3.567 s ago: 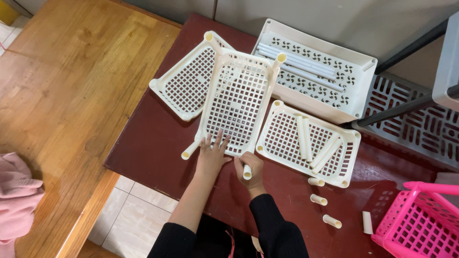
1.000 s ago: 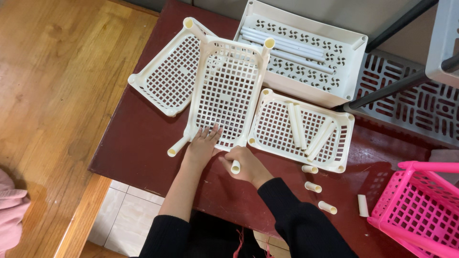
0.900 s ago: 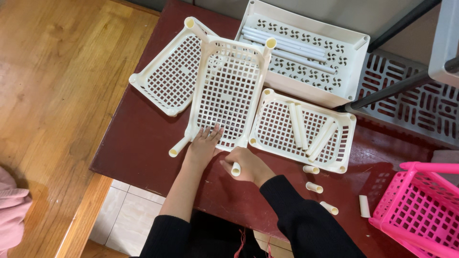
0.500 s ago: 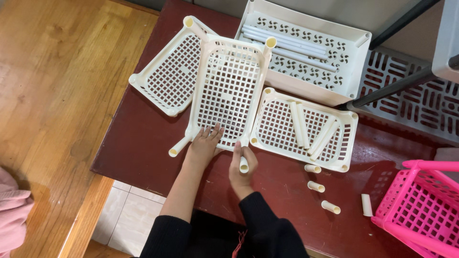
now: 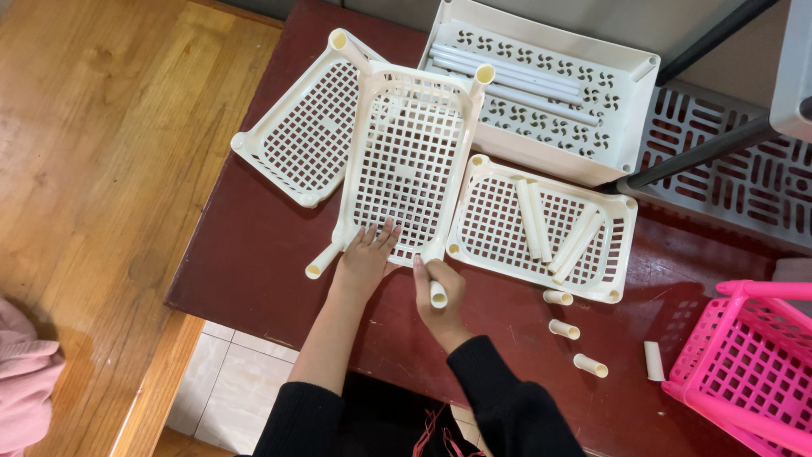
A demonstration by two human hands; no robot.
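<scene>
Our left hand (image 5: 365, 258) lies spread flat on the white grid tray (image 5: 410, 165); our right hand (image 5: 440, 292), turned upright since before, pinches a short tube (image 5: 436, 292) at the tray's corner.

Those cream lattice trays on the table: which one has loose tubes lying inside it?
The tray right of the hands: four loose tubes lie on its grid. The tilted middle one and the left one hold none.
</scene>
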